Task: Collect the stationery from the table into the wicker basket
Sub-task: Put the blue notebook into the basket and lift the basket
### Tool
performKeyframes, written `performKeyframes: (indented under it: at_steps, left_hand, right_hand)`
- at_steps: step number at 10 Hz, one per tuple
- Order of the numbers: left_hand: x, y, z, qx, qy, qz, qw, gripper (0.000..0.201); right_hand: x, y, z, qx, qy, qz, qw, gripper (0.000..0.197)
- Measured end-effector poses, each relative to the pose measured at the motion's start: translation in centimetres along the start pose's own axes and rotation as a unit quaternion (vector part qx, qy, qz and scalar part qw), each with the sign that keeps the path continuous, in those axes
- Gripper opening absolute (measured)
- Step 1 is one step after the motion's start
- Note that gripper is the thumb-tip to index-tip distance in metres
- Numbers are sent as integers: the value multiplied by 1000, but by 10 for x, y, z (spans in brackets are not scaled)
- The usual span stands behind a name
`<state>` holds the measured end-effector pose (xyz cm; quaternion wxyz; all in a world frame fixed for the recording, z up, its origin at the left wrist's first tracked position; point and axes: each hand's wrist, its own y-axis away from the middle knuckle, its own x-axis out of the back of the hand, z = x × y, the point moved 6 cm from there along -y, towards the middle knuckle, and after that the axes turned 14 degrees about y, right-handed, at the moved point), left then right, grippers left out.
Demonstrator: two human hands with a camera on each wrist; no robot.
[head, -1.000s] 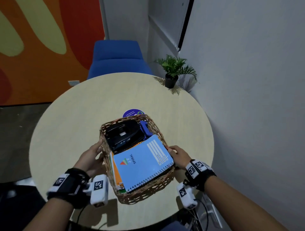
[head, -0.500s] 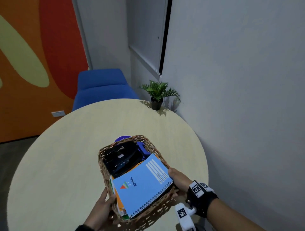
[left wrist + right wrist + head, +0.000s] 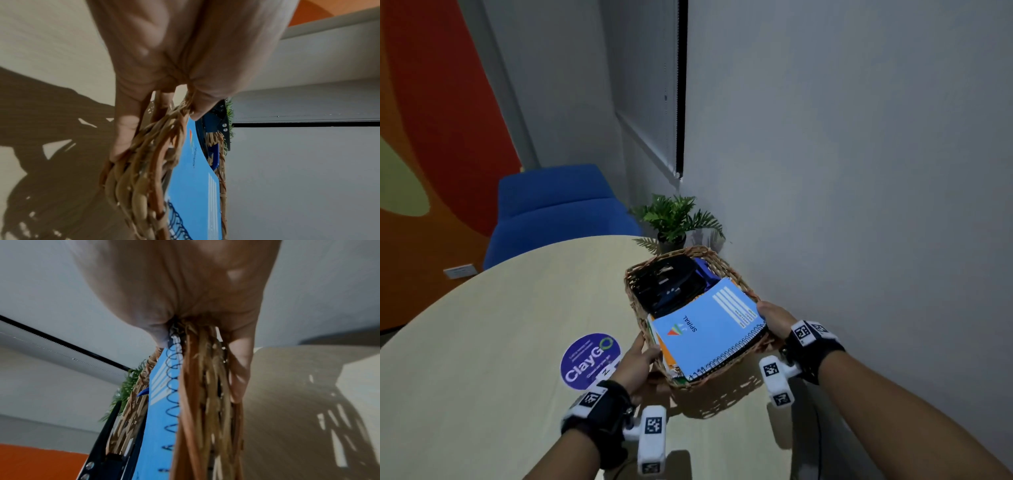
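Notebook (image 3: 709, 329) in basket (image 3: 736, 274), plant (image 3: 676, 217) behind, sticker (image 3: 589, 359) left

Round table (image 3: 482, 325) with a pale wood-grain top. A purple round sticker (image 3: 589, 361) lies flat on it near the front edge. A small potted plant (image 3: 674, 219) stands at the far right edge.

A round, pale wooden table (image 3: 493, 342) filled the lower left of the head view. A purple round sticker (image 3: 589, 360) reading "ClayGo" lay flat on it. Behind the table stood a blue armchair (image 3: 554, 212). A small green potted plant (image 3: 675, 219) sat at the table's far edge, beside a plain grey wall (image 3: 859, 171). The left wall (image 3: 431, 120) was painted orange, red and yellow-green.
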<state>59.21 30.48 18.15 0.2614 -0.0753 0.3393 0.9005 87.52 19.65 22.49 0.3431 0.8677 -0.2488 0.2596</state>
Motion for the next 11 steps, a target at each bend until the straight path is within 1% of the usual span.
performKeyframes:
  at_steps: [1, 2, 3, 4, 5, 6, 7, 8, 9, 10, 11]
  left_hand:
    - [-18, -34, 1, 4, -7, -4, 1000, 46]
    - [-30, -52, -3, 6, -11, -2, 1000, 42]
    - [-35, -65, -11, 1, -25, 2, 1000, 37]
    - [-39, -73, -17, 5, -35, 0, 999, 39]
    - [-38, -79, -21, 2, -33, 3, 999, 45]
    - [-41, -74, -20, 5, -38, 3, 999, 44]
    - [-43, -69, -17, 13, -55, -6, 998, 52]
    - [-43, -63, -18, 43, -33, -6, 998, 52]
    - [-46, -44, -19, 70, 8, -10, 997, 39]
    - [-42, -21, -13, 100, 44, -14, 994, 32]
    - [-8, 7, -4, 89, 42, 38, 994, 30]
  right_hand:
    - [6, -35, 14, 6, 0, -3, 1000, 32]
    - [2, -53, 26, -2, 37, -28, 999, 38]
    - [0, -64, 40, -14, 52, -20, 998, 43]
    - [-8, -70, 56, -30, 7, -5, 1000, 31]
    - [-11, -75, 63, -28, -33, 11, 999, 28]
    - [-13, -75, 69, -40, -65, 23, 997, 33]
    - [-12, -68, 62, -20, -62, 25, 998, 50]
    - [-6, -54, 50, -5, -71, 42, 997, 47]
    - [-6, -41, 53, -25, -64, 48, 996, 44]
    - [-2, -31, 46, -14, -39, 71, 997, 48]
    - [4, -7, 38, 12, 103, 103, 989, 55]
